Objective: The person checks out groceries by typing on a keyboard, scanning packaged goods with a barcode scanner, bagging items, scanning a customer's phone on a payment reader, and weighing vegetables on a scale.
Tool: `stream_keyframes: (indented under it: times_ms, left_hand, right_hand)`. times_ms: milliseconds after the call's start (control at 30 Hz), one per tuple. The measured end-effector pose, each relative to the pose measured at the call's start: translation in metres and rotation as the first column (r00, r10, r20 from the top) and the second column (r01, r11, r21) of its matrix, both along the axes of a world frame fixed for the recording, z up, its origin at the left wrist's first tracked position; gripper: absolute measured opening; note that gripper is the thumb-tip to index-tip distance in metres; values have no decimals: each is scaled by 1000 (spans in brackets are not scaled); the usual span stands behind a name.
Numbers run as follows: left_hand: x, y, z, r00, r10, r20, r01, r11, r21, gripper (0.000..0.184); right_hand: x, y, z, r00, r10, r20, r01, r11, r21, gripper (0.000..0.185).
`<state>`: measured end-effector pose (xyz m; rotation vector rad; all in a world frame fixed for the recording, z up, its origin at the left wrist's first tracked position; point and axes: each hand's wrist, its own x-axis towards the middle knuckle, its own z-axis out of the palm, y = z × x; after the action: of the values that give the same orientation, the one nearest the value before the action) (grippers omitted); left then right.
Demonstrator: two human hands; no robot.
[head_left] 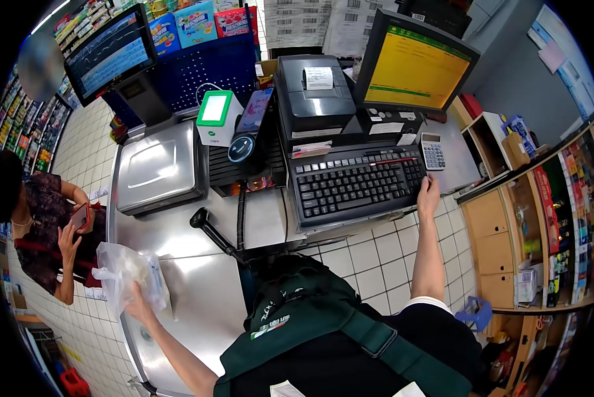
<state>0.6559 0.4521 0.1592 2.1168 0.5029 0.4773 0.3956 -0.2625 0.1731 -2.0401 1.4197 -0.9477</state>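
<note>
My left hand (138,306) is at a translucent plastic bag (128,274) with pale contents, over the left edge of the metal counter (198,291); its fingers are partly hidden by the bag and look closed on it. My right hand (428,192) rests at the right end of the black keyboard (356,185), fingers on its edge by the number keys, just below a grey calculator (433,151). Between the hands, a black handheld scanner (211,228) lies on the counter with its head toward the upper left.
Across the counter at left stands a person (52,225) holding a red phone (80,216). A metal scale (158,169), a green-and-white box (215,118), a receipt printer (315,96) and a yellow-screened monitor (416,66) stand ahead. Wooden shelves (495,245) are at right.
</note>
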Motion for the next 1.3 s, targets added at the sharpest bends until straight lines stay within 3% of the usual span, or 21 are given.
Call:
stream_keyframes:
  times_ms: [100, 167, 267, 467, 567, 633, 767, 867, 967, 1100, 1167, 1200, 1267, 1300]
  left_hand:
    - [9, -1, -20, 995, -95, -35, 98, 990, 100, 87]
    - [14, -10, -30, 998, -58, 25, 39, 875, 483, 94]
    - [4, -21, -30, 998, -58, -2, 46, 783, 621, 101]
    - [6, -23, -23, 970, -227, 83, 162, 866, 472, 92]
    - [4, -25, -22, 962, -229, 151, 128, 860, 493, 90]
    - [3, -25, -20, 969, -210, 127, 127, 872, 472, 93]
    - [1, -19, -20, 983, -169, 73, 108, 852, 512, 96]
    - [-6, -13, -13, 989, -148, -16, 136, 858, 496, 97]
    - [-16, -8, -15, 993, -93, 77, 43, 870, 492, 94]
    - [-33, -4, -16, 999, 1, 36, -17, 893, 450, 91]
    - [-48, -16, -13, 943, 37, 330, -155, 928, 339, 60]
    - [-58, -27, -8, 942, 41, 333, -159, 928, 336, 60]
    - [-79, -54, 7, 976, 201, 89, -213, 962, 173, 27]
    - [-84, -57, -11, 983, 93, 158, -114, 985, 129, 25]
  right_hand:
    - [-3, 8, -1, 997, 70, -21, -73, 987, -146, 36]
    - [-4, 14, 5, 987, 100, -122, -118, 981, -155, 36]
    - [-2, 17, 6, 989, 113, -95, -128, 977, -171, 38]
    - [-5, 20, 6, 987, 119, -112, -136, 978, -156, 47]
    - [-6, 23, 8, 992, 117, -44, -123, 980, -153, 46]
    - [-10, 19, 2, 968, 120, -221, -164, 968, -191, 44]
    - [-13, 9, 3, 969, 113, -220, -156, 969, -190, 42]
    - [-14, 18, -3, 996, 37, 83, -31, 997, -64, 47]
    - [-19, 34, -9, 997, 38, 69, -32, 996, -84, 48]
    - [-23, 44, -15, 999, 28, 41, -23, 994, -106, 47]
    - [-21, 44, -17, 999, 14, 46, -7, 991, -132, 47]
    - [-20, 45, -16, 998, 9, 55, -2, 992, -126, 47]
    - [-18, 47, -14, 998, 7, 65, 1, 993, -122, 47]
    - [-18, 47, -14, 999, -3, 50, 9, 993, -115, 47]
